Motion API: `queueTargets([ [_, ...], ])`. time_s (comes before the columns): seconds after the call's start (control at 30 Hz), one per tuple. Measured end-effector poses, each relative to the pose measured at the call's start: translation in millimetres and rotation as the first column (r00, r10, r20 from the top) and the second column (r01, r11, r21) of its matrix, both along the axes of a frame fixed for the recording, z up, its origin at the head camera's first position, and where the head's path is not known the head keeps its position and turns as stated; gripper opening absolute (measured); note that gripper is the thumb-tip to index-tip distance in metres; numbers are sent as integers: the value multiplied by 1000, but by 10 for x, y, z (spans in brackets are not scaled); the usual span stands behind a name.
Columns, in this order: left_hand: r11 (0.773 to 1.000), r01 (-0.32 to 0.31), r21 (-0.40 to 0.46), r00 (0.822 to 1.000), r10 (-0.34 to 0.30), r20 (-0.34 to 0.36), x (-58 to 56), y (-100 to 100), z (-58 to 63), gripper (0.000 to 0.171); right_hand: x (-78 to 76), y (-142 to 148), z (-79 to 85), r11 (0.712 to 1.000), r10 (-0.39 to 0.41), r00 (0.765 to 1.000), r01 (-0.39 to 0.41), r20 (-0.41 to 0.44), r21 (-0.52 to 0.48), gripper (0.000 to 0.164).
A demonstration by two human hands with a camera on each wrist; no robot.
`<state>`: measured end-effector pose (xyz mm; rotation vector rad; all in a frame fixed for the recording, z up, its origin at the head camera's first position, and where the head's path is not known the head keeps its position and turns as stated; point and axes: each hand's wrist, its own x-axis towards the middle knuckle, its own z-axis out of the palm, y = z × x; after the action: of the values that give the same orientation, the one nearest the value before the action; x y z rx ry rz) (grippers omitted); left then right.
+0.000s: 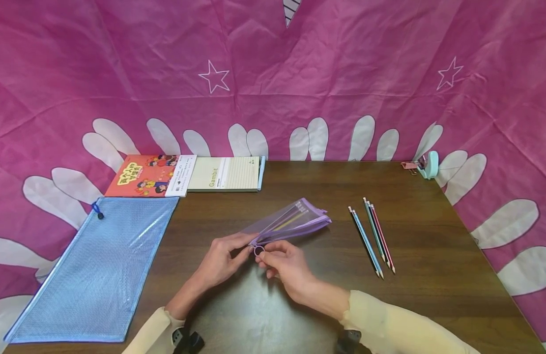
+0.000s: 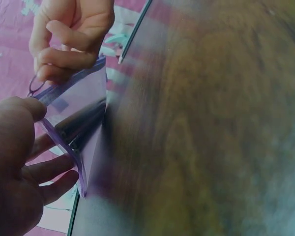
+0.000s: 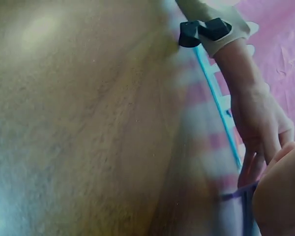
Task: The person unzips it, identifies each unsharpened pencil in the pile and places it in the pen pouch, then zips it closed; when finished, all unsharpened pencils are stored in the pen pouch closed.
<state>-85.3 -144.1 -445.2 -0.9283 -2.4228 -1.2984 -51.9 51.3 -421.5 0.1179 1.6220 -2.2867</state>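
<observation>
A translucent purple zip pouch (image 1: 305, 212) is held above the table's middle, with long thin items, one of them yellow, showing inside. My left hand (image 1: 219, 258) grips its near corner between thumb and fingers, as the left wrist view also shows. Beside it, my right hand (image 1: 292, 270) pinches the ring (image 2: 30, 87) on the zipper pull at that same corner. In the right wrist view the right hand (image 3: 282, 196) hides most of the pouch.
Several pencils (image 1: 365, 241) lie right of the pouch. A blue mesh zip bag (image 1: 96, 270) covers the left side. Behind are a red book (image 1: 144, 174) and a Gambit notebook (image 1: 237, 174). A mint-coloured item (image 1: 432, 164) and a pink clip (image 1: 409, 165) sit at the back right.
</observation>
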Motion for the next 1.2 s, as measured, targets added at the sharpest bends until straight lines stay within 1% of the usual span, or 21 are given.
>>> queueTargets([
  [0.1, 1000, 2, 5, 1000, -2, 5, 0, 3, -1, 37, 10, 19, 16, 1000, -8, 998, 9, -64, 12, 24],
  [0.17, 1000, 1, 8, 1000, -1, 5, 0, 2, -5, 37, 13, 33, 16, 998, -5, 989, 15, -147, 67, 26],
  [0.2, 1000, 0, 8, 1000, 0, 3, 1, 1, -8, 37, 12, 41, 12, 994, 0, 981, 22, -193, 108, 27],
  [0.27, 1000, 0, 7, 1000, 0, -4, -1, 1, -11, 37, 6, 55, 0, 981, 17, 960, 38, -280, 191, 28],
  [0.33, 1000, 4, 7, 1000, -4, -11, 0, 0, -14, 37, -1, 69, -14, 959, 44, 932, 61, -359, 276, 28],
  [0.4, 1000, 10, 7, 1000, -9, -12, 1, 1, -13, 37, -10, 81, -20, 938, 65, 909, 86, -413, 337, 28],
  [0.53, 1000, 17, 11, 1000, -17, -11, 5, 6, -13, 37, -24, 81, -15, 906, 70, 873, 146, -483, 396, 24],
  [0.57, 1000, 18, 10, 1000, -17, -17, 4, 10, -13, 36, -29, 83, -19, 900, 69, 862, 163, -503, 403, 22],
  [0.6, 1000, 17, 9, 1000, -17, -25, 4, 12, -14, 36, -34, 84, -24, 893, 70, 845, 184, -529, 412, 20],
  [0.63, 1000, 18, 6, 999, -17, -33, 5, 15, -15, 36, -41, 88, -32, 878, 77, 818, 215, -570, 427, 18],
  [0.67, 1000, 18, 5, 999, -18, -41, 5, 16, -16, 35, -52, 94, -41, 862, 87, 780, 252, -620, 439, 17],
  [0.7, 1000, 18, 2, 999, -17, -46, 5, 16, -14, 35, -65, 103, -50, 842, 102, 735, 295, -670, 451, 17],
  [0.77, 1000, 14, -6, 998, -14, -56, 5, 16, -10, 34, -98, 120, -64, 800, 132, 631, 388, -765, 457, 16],
  [0.83, 1000, 13, -7, 999, -14, -50, 9, 12, -6, 34, -132, 134, -69, 762, 156, 530, 472, -834, 443, 16],
  [0.87, 1000, 14, -8, 999, -14, -48, 10, 10, -4, 34, -146, 139, -71, 758, 163, 496, 490, -853, 430, 16],
  [0.9, 1000, 14, -8, 999, -15, -46, 11, 8, -4, 34, -157, 143, -71, 758, 170, 473, 498, -864, 422, 16],
  [0.93, 1000, 15, -9, 999, -15, -46, 11, 7, -4, 34, -166, 147, -71, 758, 178, 457, 501, -872, 417, 16],
  [0.97, 1000, 16, -9, 999, -16, -46, 13, 5, -4, 34, -174, 150, -71, 765, 184, 447, 494, -875, 413, 17],
  [1.03, 1000, 18, -9, 999, -19, -46, 12, 4, -8, 34, -187, 156, -73, 777, 195, 442, 474, -875, 413, 18],
  [1.1, 1000, 21, -8, 999, -21, -45, 10, 4, -12, 34, -196, 162, -74, 786, 206, 449, 454, -870, 420, 19],
  [1.2, 1000, 22, -6, 999, -22, -44, 7, 5, -17, 35, -205, 174, -72, 788, 223, 459, 434, -860, 436, 18],
])
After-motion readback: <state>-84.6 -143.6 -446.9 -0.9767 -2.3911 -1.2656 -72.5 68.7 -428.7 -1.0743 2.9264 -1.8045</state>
